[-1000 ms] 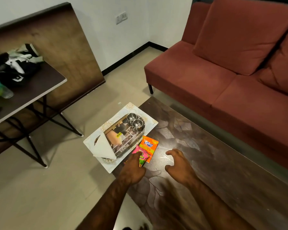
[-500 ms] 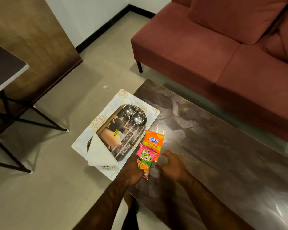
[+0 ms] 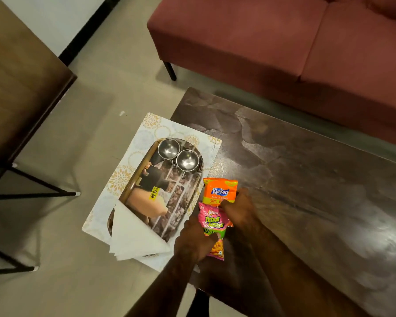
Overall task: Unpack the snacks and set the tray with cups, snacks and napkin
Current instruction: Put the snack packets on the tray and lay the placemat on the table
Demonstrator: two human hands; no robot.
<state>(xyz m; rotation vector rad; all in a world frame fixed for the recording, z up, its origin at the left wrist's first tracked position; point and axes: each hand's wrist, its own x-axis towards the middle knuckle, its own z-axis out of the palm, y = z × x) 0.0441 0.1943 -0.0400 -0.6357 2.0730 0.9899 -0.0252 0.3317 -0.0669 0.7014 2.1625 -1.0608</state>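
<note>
Both hands had closed in on the snacks since the earlier frame. Left hand (image 3: 192, 241): grip pinching pink Bingo snack packet (image 3: 212, 221). Right hand (image 3: 239, 209): fingers on orange Kurkure packet (image 3: 218, 191), hold unclear. Packets on dark counter (image 3: 306, 179), beside oval printed tray (image 3: 169, 202) carrying two steel cups (image 3: 177, 155) and folded white napkin (image 3: 135, 236).

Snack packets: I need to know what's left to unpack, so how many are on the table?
2. The orange packet lies beside the tray; the pink packet overlaps its near end, between both hands. Others could be hidden under the hands.
</note>
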